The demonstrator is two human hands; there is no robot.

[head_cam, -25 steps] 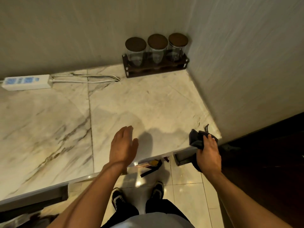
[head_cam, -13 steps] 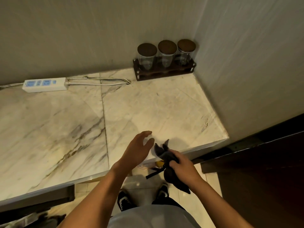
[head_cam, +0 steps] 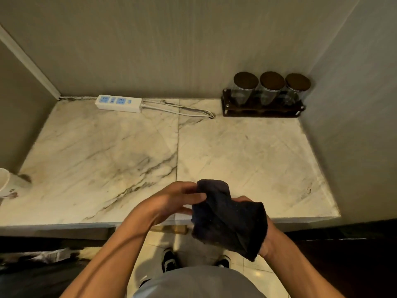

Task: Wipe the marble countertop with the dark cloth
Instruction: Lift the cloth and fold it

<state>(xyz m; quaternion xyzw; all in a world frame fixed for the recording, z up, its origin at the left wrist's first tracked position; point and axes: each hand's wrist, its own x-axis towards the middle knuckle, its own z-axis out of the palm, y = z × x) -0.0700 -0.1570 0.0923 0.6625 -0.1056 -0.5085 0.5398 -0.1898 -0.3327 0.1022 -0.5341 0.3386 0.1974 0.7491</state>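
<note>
Dark cloth bunched between hands above countertop edge; left hand pinches top, right hand grips beneath.

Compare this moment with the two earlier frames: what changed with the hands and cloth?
The left hand left the countertop and took hold of the dark cloth; the right hand brought it to centre. Both now grip it, unwiped. Power strip and jar rack unmoved.

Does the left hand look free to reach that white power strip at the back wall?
Probably not at once: the left hand is gripping the dark cloth together with the right hand. The marble between it and the power strip lies bare, though.
</note>
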